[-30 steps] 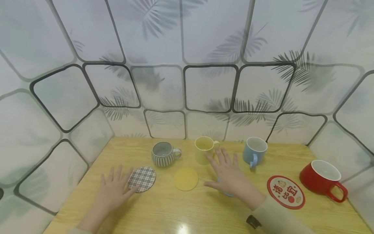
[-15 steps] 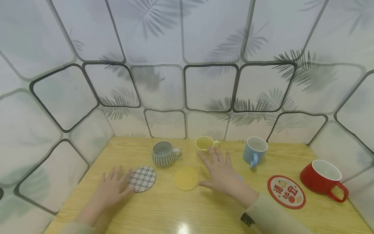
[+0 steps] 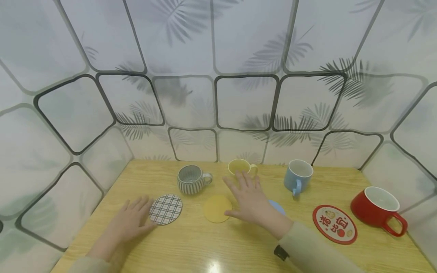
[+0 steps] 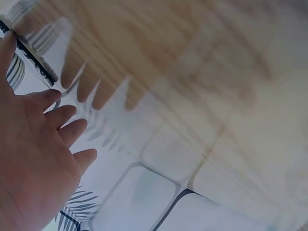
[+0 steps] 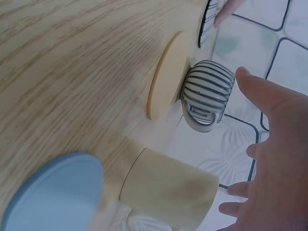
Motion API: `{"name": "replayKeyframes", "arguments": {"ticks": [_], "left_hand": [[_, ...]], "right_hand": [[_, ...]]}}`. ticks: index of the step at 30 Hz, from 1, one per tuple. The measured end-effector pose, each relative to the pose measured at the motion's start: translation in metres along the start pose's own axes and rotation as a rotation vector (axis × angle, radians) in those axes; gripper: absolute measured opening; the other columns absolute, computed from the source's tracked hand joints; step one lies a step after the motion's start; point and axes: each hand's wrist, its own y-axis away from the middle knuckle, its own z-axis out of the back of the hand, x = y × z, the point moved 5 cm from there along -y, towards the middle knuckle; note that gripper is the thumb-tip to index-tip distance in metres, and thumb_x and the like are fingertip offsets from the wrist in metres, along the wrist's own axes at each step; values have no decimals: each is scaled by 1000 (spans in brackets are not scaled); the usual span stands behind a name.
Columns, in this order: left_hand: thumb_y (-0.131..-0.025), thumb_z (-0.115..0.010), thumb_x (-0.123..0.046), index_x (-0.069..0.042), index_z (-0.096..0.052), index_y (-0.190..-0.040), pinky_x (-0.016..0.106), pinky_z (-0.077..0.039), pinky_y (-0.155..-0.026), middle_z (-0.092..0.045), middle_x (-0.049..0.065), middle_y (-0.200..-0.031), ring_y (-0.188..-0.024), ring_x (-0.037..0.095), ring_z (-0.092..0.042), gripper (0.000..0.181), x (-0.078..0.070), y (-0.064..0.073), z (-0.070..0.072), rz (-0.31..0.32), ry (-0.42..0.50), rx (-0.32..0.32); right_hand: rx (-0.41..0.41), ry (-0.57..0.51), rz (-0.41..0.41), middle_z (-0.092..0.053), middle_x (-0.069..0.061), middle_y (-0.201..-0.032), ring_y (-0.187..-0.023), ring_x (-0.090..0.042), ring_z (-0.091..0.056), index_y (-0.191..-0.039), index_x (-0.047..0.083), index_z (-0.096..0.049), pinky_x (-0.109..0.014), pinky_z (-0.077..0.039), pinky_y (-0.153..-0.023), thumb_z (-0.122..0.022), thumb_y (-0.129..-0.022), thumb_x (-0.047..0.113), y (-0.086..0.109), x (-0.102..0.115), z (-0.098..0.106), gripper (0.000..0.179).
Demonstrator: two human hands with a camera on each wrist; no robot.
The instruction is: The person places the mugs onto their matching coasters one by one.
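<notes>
My right hand [image 3: 250, 204] is spread above the table, in front of a pale yellow mug [image 3: 238, 166] that it partly covers in the head view. Nothing is in its fingers. In the right wrist view that mug stands apart from the hand, near a blue coaster [image 5: 57, 197]. A yellow round coaster [image 3: 216, 208] lies just left of the right thumb. On the left, my left hand [image 3: 127, 223] holds nothing, its fingers extended beside a plaid coaster [image 3: 165, 209]. Whether it touches the table is unclear. A grey striped cup [image 3: 190, 180] stands behind these two coasters.
A light blue mug [image 3: 298, 176] stands toward the back right. Farther right are a red-rimmed coaster [image 3: 334, 224] with printed characters and a wide red mug [image 3: 374, 207]. A patterned curtain [image 3: 246, 102] bounds the wooden table [image 3: 191, 250] at the back and sides.
My right hand has moved left, toward the yellow coaster, showing more of the blue coaster. My left hand has shifted slightly, with its fingers closer together. Mugs and coasters stay in place.
</notes>
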Motion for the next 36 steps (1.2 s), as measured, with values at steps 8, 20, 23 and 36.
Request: {"name": "replayKeyframes", "arguments": {"ticks": [8, 20, 23, 36], "left_hand": [[-94, -69, -59, 7, -53, -150, 74, -33, -123, -50, 30, -158, -146, 51, -50, 87, -3, -2, 0, 10, 18, 30], [-95, -68, -56, 8, -54, -149, 69, -37, -123, -51, 29, -158, -147, 50, -49, 85, -6, -4, -1, -9, 18, 46], [-95, -68, -55, 8, -53, -149, 66, -39, -124, -50, 29, -158, -148, 49, -48, 84, -6, -5, -1, -11, 18, 48], [-94, -68, -52, 11, -53, -148, 60, -40, -125, -50, 31, -158, -148, 49, -48, 84, -9, -5, 2, -17, 8, 64]], "right_hand": [[16, 0, 9, -25, -26, -172, -159, -52, -26, -170, 25, -27, -74, -25, -127, -82, -85, 60, -8, 10, 0, 107], [23, -12, 41, -24, -25, -174, -161, -44, -27, -169, 22, -27, -64, -25, -132, -81, -88, 59, -20, 22, -5, 105], [13, -17, 51, -26, -25, -173, -160, -42, -29, -170, 20, -26, -60, -25, -133, -80, -89, 59, -24, 23, -6, 105], [-15, -46, 90, -34, -27, -168, -156, -43, -37, -169, 14, -28, -57, -33, -131, -80, -91, 54, -36, 25, -14, 102]]}}
